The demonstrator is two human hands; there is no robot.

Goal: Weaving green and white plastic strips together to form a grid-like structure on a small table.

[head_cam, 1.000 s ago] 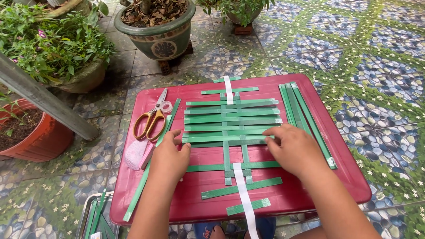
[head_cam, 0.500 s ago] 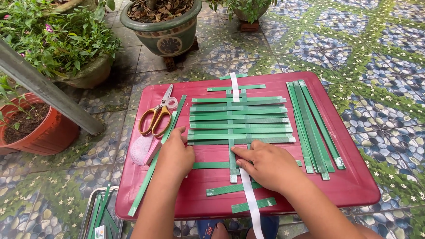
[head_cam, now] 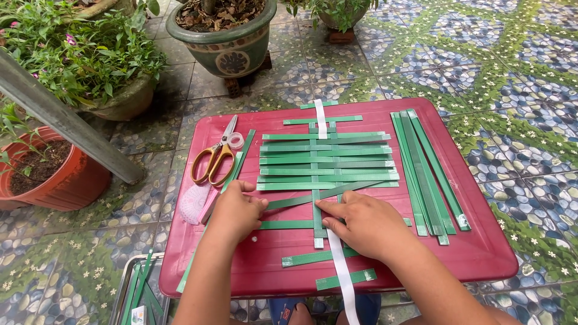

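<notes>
Green strips (head_cam: 328,162) sit woven as a mat in the middle of your red tray (head_cam: 481,259), crossed by a vertical green strip and a white strip (head_cam: 340,265). Your left hand (head_cam: 236,212) pinches the near end of one slanted strip (head_cam: 319,195), fingers closed on it; your right hand (head_cam: 367,225) lies flat, fingers spread, pressing the vertical pieces down, gripping nothing. Risk as I read it: that slanted strip isn't square to the rows yet, so pushing it up could skew or buckle it. Lift the right hand and the vertical strips may slide, loosening the rows. Spare strips (head_cam: 424,171) lie right; scissors (head_cam: 214,159) sit just left of the weave.
</notes>
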